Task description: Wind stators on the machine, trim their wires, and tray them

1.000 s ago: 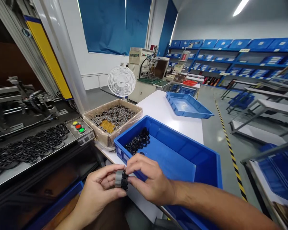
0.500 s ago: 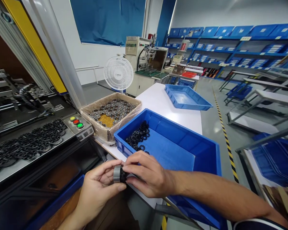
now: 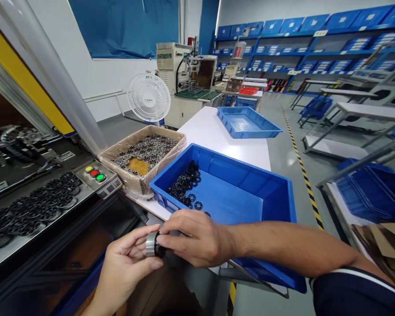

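Left hand (image 3: 125, 265), right hand (image 3: 194, 239) pinch metal ring (image 3: 152, 244) between fingertips.

Count two grips: left grip (image 3: 125, 267) and right grip (image 3: 194, 239). Count one ring (image 3: 152, 245) between them. On the worktop (image 3: 217, 136), count one deep bin (image 3: 250, 175), one shallow tray (image 3: 246, 123) and one cardboard box (image 3: 131, 177). Count one fan (image 3: 149, 97). On the control panel (image 3: 108, 186), count three buttons: one yellow button (image 3: 88, 169), one red button (image 3: 94, 173), one green button (image 3: 100, 177). Treat the loose black rings (image 3: 184, 184) as too many to count.
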